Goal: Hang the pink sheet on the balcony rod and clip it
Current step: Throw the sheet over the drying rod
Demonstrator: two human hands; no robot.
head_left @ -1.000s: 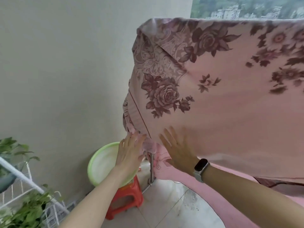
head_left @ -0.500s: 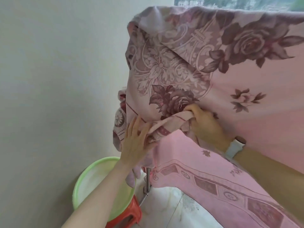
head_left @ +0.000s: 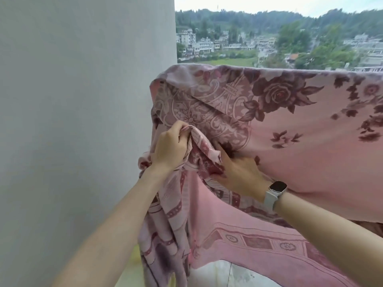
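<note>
The pink sheet (head_left: 300, 129), printed with dark roses, hangs over the balcony rod, which the cloth hides; only the straight fold along the top shows where it runs. A bunched corner of the sheet is lifted up near the left end. My left hand (head_left: 171, 147) grips this bunched edge with curled fingers. My right hand (head_left: 238, 172), with a watch on the wrist, holds the same fold from the right, fingers tucked into the cloth. No clip is in sight.
A plain grey wall (head_left: 83, 121) stands close on the left of the sheet. Beyond the sheet's top lie hills and buildings (head_left: 269, 42). A strip of tiled floor (head_left: 228, 274) shows under the hanging cloth.
Both hands have risen with the sheet's lower corner, from pressing flat on the cloth to gripping a bunched fold higher up. The view has tilted up; the green basin and red stool are out of sight.
</note>
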